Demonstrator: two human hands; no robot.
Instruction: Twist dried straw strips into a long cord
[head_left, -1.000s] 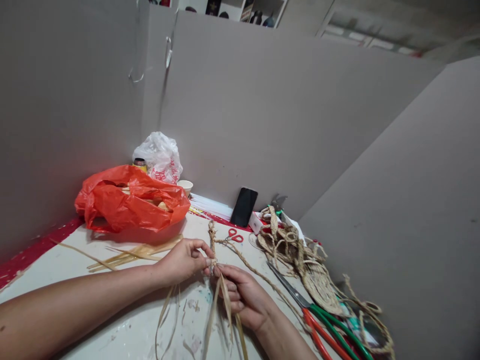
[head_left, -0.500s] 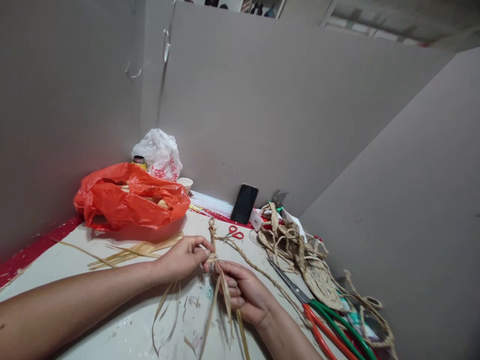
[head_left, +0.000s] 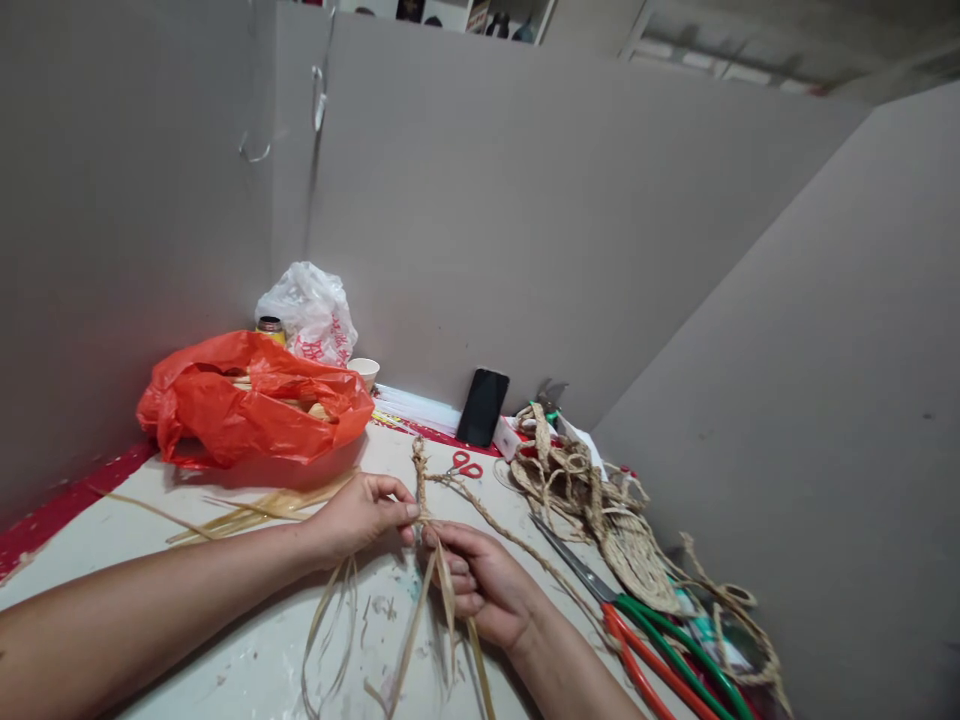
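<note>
A braided straw cord runs up the table from between my two hands, with a thinner twisted strand branching off to the right. My left hand pinches a straw strip beside the lower end of the braid, thumb against fingertips. Close by on the right, my right hand is closed on the straw strips where they leave the braid. Loose straw strips hang below its fingers toward me. Other thin strips dangle under my left hand.
Large scissors with red and green handles lie at right, beside a heap of braided cord. Small red scissors, a leaning phone, an orange plastic bag and a paper cup stand farther back. Flat straw strips lie left.
The view has shifted slightly, so everything sits a little farther left. My left fingertips have closed on a straw strip at the braid; my right hand keeps its grip.
</note>
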